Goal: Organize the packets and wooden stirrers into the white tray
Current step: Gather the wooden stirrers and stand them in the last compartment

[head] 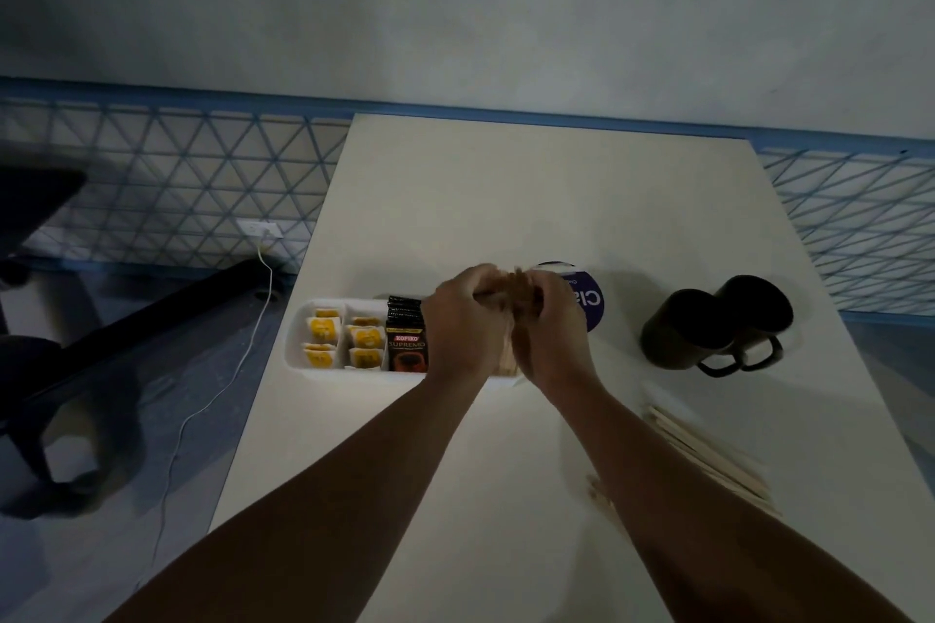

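Bundle of wooden stirrers (510,319): held roughly upright over the right end of the white tray (296,349). The sticks show only in the gap between the two hands. Whether their lower ends touch the tray floor cannot be told.

Left hand (463,326): fingers curled round the bundle from the left side. Right hand (549,331): fingers curled round the same bundle from the right side. The hands sit close together, with both forearms reaching in from the near edge.

Tray contents: yellow packets (321,331) fill the two leftmost compartments. Black packets (406,336) stand on edge in the next one, just beside the left hand. The tray's right end is hidden by the hands.

Loose stirrers (708,453) lie in a fanned pile on the table (506,197), close to its right edge and well apart from the tray. A few more show at the right forearm, partly hidden.

A purple-and-white container (589,301) stands just behind the right hand. Two dark mugs (708,329) stand together further right, handles toward the near side.

The tray's left end lies just beside the table's left edge. A wide stretch of white tabletop runs from the tray to the far edge. Another lies between the forearms and the near edge. A white cable (222,385) trails on the floor at left.
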Demonstrator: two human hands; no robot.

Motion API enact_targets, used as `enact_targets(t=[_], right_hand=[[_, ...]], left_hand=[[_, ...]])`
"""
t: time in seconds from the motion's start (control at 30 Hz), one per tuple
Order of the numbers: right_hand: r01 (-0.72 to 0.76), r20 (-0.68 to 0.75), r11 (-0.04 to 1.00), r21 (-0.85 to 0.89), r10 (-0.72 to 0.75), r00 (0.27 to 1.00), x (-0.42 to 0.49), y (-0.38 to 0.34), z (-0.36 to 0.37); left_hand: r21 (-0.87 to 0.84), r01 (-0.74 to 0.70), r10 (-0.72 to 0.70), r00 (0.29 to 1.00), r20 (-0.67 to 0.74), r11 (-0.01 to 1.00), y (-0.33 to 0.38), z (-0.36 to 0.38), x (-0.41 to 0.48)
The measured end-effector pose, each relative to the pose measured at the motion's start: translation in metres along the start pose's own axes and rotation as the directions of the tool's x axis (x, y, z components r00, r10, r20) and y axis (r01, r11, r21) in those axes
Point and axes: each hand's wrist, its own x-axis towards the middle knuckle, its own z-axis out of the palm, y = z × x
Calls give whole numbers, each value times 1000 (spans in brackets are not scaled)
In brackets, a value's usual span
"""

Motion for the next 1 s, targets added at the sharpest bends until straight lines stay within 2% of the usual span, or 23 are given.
enact_targets(t=[0.1, 0.27, 0.4, 0.53, 0.7, 0.9, 1.0], right_hand=[[53, -50, 980, -191, -63, 997, 4, 1, -9], [20, -74, 979, -201, -35, 997, 8, 4, -21], [-37, 75, 978, -206, 53, 996, 9, 8, -22], [-54, 184, 968, -243, 101, 978, 11, 16, -17], [16, 261, 937, -348, 80, 962, 13, 19, -10], [116, 211, 923, -368, -39, 977, 15, 14, -6], [134, 215, 896, -424, -44, 976, 15, 11, -8]], left_hand=[[73, -11, 12, 1000, -14, 997, 3, -6, 10], [234, 26, -64, 986, 154, 972, 1, -14, 32], [403, 7, -130, 951, 281, 915, -5, -14, 46], [491, -11, -174, 928, 329, 871, -10, -7, 52], [491, -65, -127, 929, 347, 869, -9, -5, 54], [387, -110, -13, 953, 301, 916, -13, -4, 52], [391, -111, -17, 951, 309, 914, -12, -6, 52]])
